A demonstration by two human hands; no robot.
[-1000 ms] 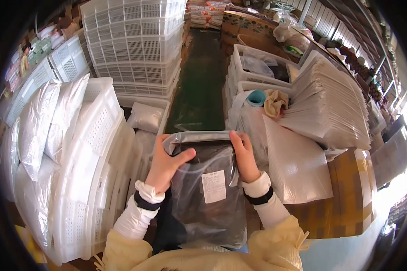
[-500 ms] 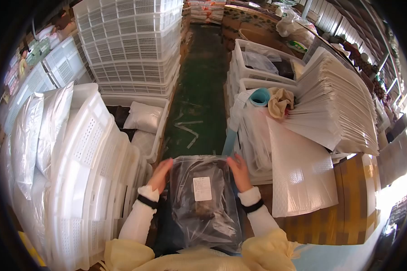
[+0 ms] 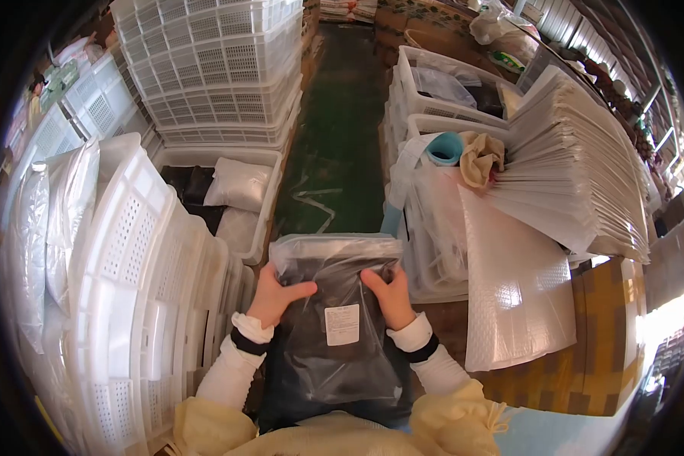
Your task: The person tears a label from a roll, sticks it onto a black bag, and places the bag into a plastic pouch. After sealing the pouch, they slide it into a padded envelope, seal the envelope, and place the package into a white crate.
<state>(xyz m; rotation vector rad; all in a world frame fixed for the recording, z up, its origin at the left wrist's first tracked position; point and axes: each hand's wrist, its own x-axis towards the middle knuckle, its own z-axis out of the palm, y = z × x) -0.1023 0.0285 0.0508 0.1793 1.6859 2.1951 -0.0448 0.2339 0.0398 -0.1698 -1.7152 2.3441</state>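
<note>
A clear plastic bag [image 3: 334, 277] with something dark folded inside hangs in front of my body, its sealed-looking top edge facing away from me. A white printed label [image 3: 342, 325] shows at its middle. My left hand [image 3: 275, 295] grips the bag's left side near the top, thumb laid across the front and fingers behind it, hidden. On the opposite side my right hand [image 3: 390, 296] holds the bag the same way, thumb pointing inward.
White bubble mailers [image 3: 562, 167] lie fanned out on the right, beside a blue tape roll [image 3: 444, 149] and a crumpled beige cloth [image 3: 482, 159]. Stacked white crates [image 3: 213, 76] rise at left. A crate there holds a white package [image 3: 239, 184]. A green floor aisle [image 3: 334, 129] runs ahead.
Both thumbs have moved inward onto the front of the bag, and the hands now clasp its sides. The bag's top edge has moved up in view and looks flatter.
</note>
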